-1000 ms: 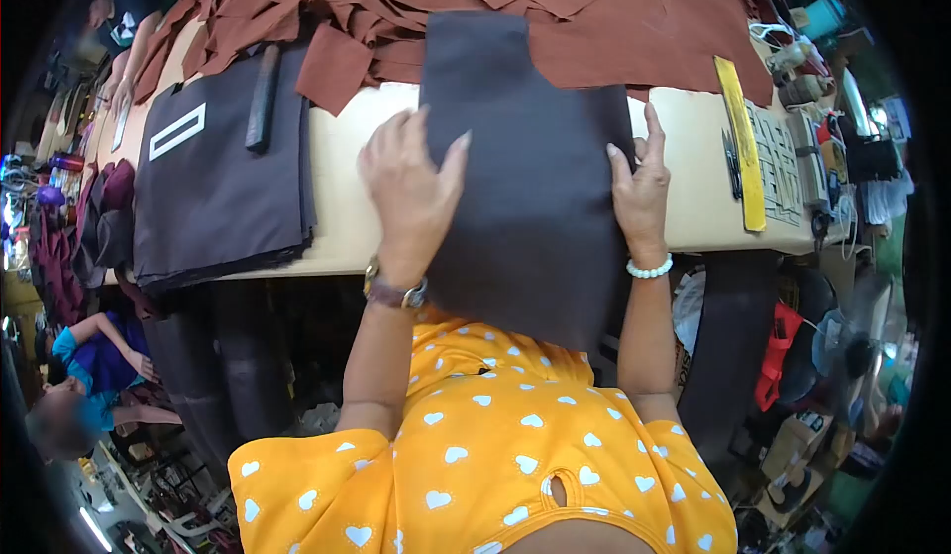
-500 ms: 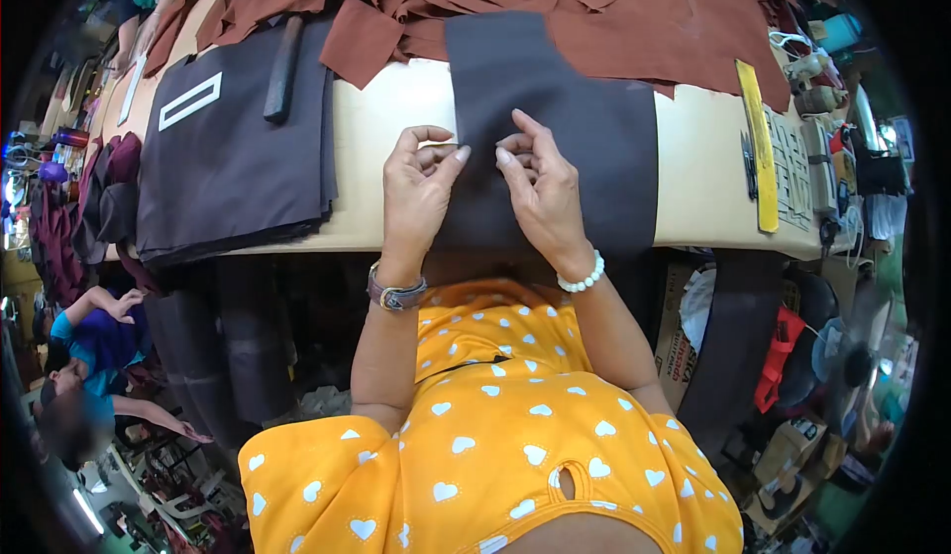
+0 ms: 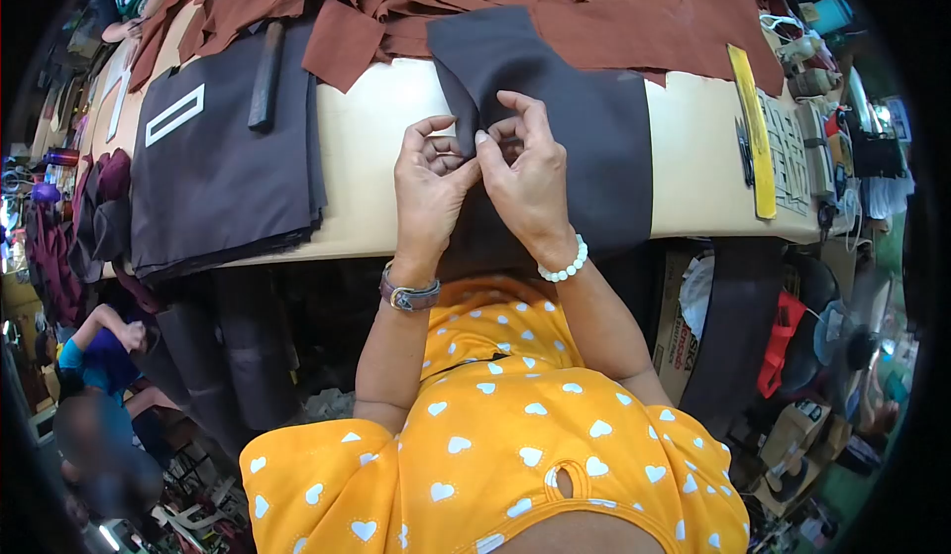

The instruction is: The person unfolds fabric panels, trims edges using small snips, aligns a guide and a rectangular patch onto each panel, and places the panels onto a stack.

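A dark grey-brown fabric piece (image 3: 594,148) lies in front of me, its left edge lifted and curled near my fingers. My left hand (image 3: 428,186) pinches that edge, thumb against the curled forefinger. Close beside it, my right hand (image 3: 530,173) has its thumb and fingertips closed on the same edge, the thumbs almost touching. The exact pinch points are partly hidden by the fingers. To the left is a stack of similar dark fabric pieces (image 3: 218,188), bearing a white rectangular frame (image 3: 175,115) and a dark bar (image 3: 264,79).
Reddish-brown fabric (image 3: 654,19) is heaped across the back of the pale table (image 3: 367,198). A yellow ruler (image 3: 755,138) lies at the right, beside slim dark tools (image 3: 743,148) and a slotted template (image 3: 788,148). Another person (image 3: 104,405) sits at the lower left.
My hands have come together, and the fabric's left edge has risen and curled between them. The view has shifted slightly. The other person's arm has moved.
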